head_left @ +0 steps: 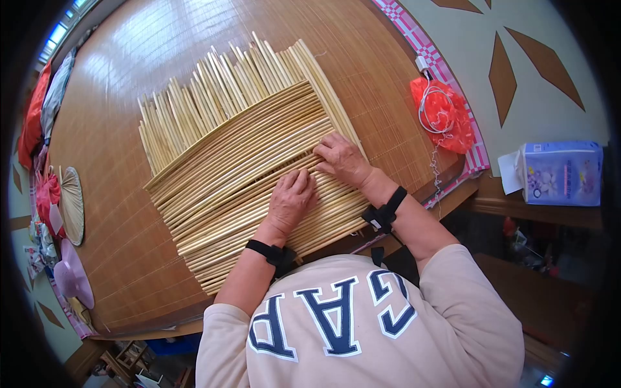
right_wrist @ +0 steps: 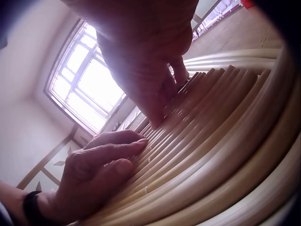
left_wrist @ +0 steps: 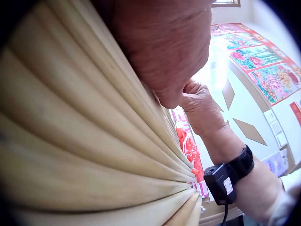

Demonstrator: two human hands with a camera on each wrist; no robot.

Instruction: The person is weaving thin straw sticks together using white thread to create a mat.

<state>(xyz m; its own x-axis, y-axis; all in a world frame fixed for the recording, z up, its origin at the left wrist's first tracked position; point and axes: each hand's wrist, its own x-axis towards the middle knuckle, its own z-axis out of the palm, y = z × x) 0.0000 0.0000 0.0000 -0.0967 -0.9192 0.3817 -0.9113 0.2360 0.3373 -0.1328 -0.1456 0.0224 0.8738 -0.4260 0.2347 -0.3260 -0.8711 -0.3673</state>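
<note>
Many pale reed sticks [head_left: 226,187] lie side by side in a slanted sheet on a brown mat; beyond a crosswise stick, more sticks [head_left: 207,97] point away with uneven ends. Both hands rest on the sheet near a dark gap between sticks. The left hand [head_left: 292,202] has its fingers bent down onto the sticks; in the right wrist view the left hand [right_wrist: 101,165] touches them with its fingertips. The right hand [head_left: 344,160] is a little farther right and up, its fingertips on the sticks by the gap. In the left wrist view the right hand [left_wrist: 202,106] is partly hidden.
A red plastic bag [head_left: 446,116] with a white cable lies on the right edge of the brown mat [head_left: 116,258]. Farther right is a purple tissue pack [head_left: 561,173]. Along the left edge are a woven fan [head_left: 72,205] and a pink hat [head_left: 72,275].
</note>
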